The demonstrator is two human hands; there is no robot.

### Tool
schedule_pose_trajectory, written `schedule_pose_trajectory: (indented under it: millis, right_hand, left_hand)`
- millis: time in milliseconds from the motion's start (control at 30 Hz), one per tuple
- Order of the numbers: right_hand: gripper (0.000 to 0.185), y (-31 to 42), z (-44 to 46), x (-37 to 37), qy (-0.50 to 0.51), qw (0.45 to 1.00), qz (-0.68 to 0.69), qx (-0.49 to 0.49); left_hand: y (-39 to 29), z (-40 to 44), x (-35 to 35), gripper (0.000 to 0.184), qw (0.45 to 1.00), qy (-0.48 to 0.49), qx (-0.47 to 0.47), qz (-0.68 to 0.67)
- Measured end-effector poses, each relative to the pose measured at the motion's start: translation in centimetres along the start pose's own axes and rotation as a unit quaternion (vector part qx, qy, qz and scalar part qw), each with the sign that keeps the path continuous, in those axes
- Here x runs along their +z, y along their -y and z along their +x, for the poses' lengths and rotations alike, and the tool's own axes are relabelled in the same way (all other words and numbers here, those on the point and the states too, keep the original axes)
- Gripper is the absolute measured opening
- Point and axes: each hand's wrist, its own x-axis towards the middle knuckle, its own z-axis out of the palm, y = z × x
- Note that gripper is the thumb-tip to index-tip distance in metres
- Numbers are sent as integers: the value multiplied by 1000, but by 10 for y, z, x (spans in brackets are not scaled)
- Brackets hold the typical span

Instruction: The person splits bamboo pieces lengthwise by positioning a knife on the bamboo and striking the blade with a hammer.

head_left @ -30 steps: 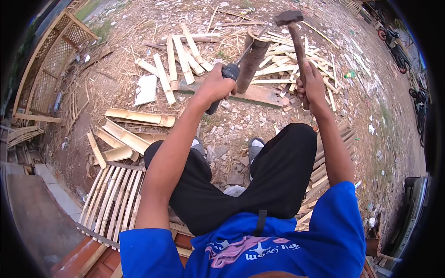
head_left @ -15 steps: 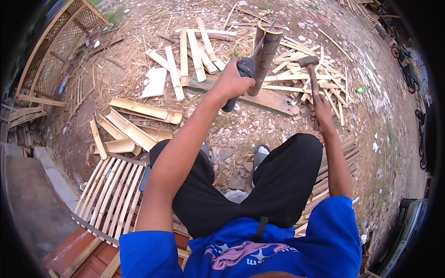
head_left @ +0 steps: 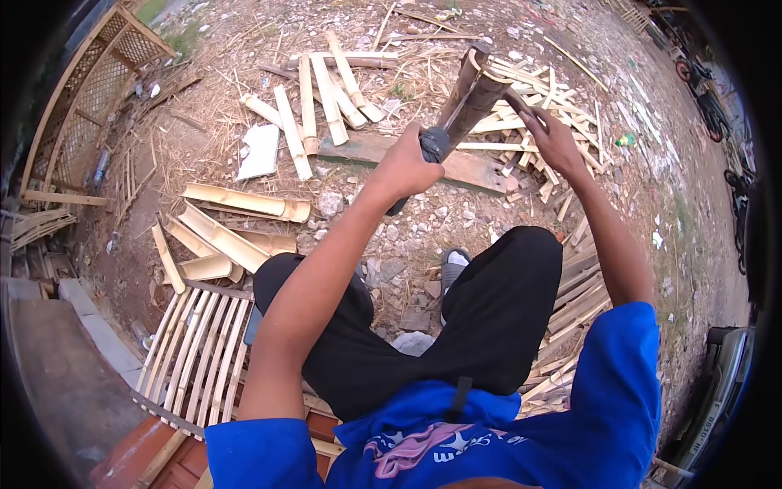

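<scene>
1. Bamboo piece point(head_left: 476, 99) – brown, pale-rimmed, split at its top – leans at one o'clock.
2. Left hand point(head_left: 407, 165): fingers wrapped round a black handle point(head_left: 433, 144).
3. Right hand point(head_left: 559, 147): fingers curled round a brown shaft point(head_left: 515, 101).

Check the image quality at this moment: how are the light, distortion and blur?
Head view: soft, even daylight, no hard shadows evident around the split bamboo pieces; head view: wide-lens distortion, the lattice frame at the left looking bowed and black filling the corners; head view: left hand fairly clear, right hand slightly soft, perhaps from motion.
</scene>
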Motion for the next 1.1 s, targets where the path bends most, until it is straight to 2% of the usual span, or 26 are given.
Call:
schedule_pose_trajectory:
  millis: [67,133,200,267,300,400,467,500,600,633,667,700,800,833,933,1000,1100]
  right_hand:
    - [56,-7,-2,-1,-18,999,13,30]
    - [59,17,-7,-23,-18,998,21,63]
    - [63,10,0,-31,-92,994,63,20]
    - [63,13,0,-44,-88,983,116,108]
    - [61,19,-5,-45,-82,973,184,116]
    - [61,-21,-11,-2,-125,986,109,35]
    - [58,-40,-23,13,-53,998,12,11]
    - [57,-28,-26,3,36,996,6,86]
    - [54,-66,-34,44,30,996,6,82]
    - [55,-61,-40,50,52,992,5,114]
    - [57,-56,-46,57,76,986,4,148]
    - [52,-75,-50,77,52,989,17,135]
    - [45,-82,-57,99,108,958,128,232]
    - [37,-99,-58,117,79,960,151,220]
    - [42,-136,-64,159,98,941,177,271]
    - [44,-201,-75,218,61,962,98,248]
    - [52,-218,-103,244,39,984,-91,151]
  left_hand:
    - [5,-1,10,60,1000,-18,6,3]
    - [0,-3,14,58,999,-39,4,17]
    - [3,-3,13,57,1000,-29,0,7]
    - [5,-2,13,56,1000,-29,0,0]
    - [6,-1,13,57,999,-31,4,2]
    - [11,0,15,58,999,-41,7,12]
    - [9,0,12,60,998,-50,-4,26]
    - [8,-2,9,61,998,-51,-17,38]
    - [10,-1,10,67,997,-59,-32,33]
    - [11,1,10,70,997,-62,-31,28]
    - [16,3,10,69,998,-60,-28,24]
    - [25,6,12,68,998,-57,-27,19]
    - [34,8,17,64,997,-61,-44,-34]
    - [34,7,20,63,995,-63,-52,-58]
    - [27,3,29,60,987,-59,-75,-133]
    - [28,7,35,61,980,-45,-65,-185]
    - [14,7,35,65,968,-18,-67,-240]
